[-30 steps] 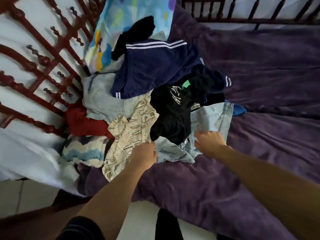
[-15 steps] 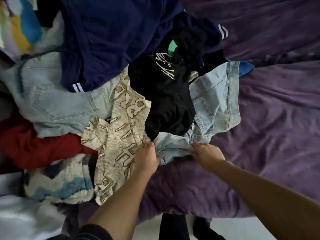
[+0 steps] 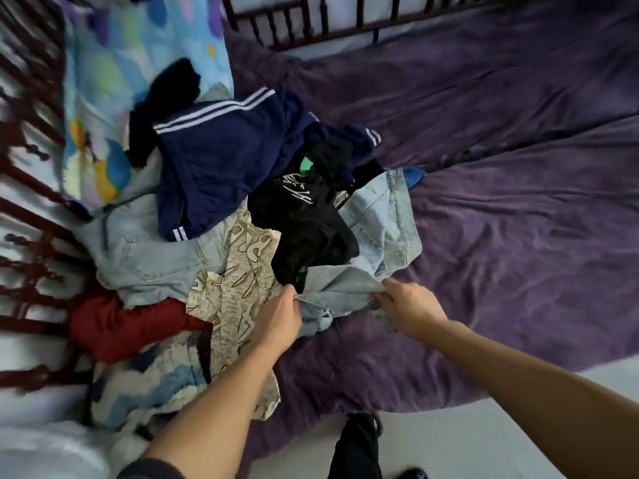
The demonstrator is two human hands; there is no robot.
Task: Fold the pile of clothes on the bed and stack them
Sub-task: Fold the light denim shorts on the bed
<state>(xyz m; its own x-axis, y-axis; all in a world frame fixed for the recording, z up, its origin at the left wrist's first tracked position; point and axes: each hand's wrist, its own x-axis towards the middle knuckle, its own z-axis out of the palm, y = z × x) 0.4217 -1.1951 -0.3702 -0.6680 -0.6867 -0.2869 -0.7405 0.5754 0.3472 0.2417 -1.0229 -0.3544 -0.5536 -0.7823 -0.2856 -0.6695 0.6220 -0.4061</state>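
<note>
The light denim garment (image 3: 382, 219) lies at the near right edge of the pile of clothes (image 3: 242, 236), about the middle of the frame. Both hands have its lower edge. The left hand (image 3: 276, 319) pinches the bunched cloth at one corner, and the right hand (image 3: 411, 311) has its fingers curled round the other, with the fabric drawn between them.

A black garment with white lettering (image 3: 304, 226) lies across the denim's upper left part. Just left of the left hand is a beige printed shirt (image 3: 238, 288). Beyond it are pale jeans (image 3: 148, 247) and a red garment (image 3: 117, 326). A navy garment with white stripes (image 3: 221, 160) tops the pile.

The purple bedspread (image 3: 501, 202) stretches to the right. A colourful pillow (image 3: 114, 81) sits at the upper left, against the dark wooden bed rail (image 3: 311, 15).
</note>
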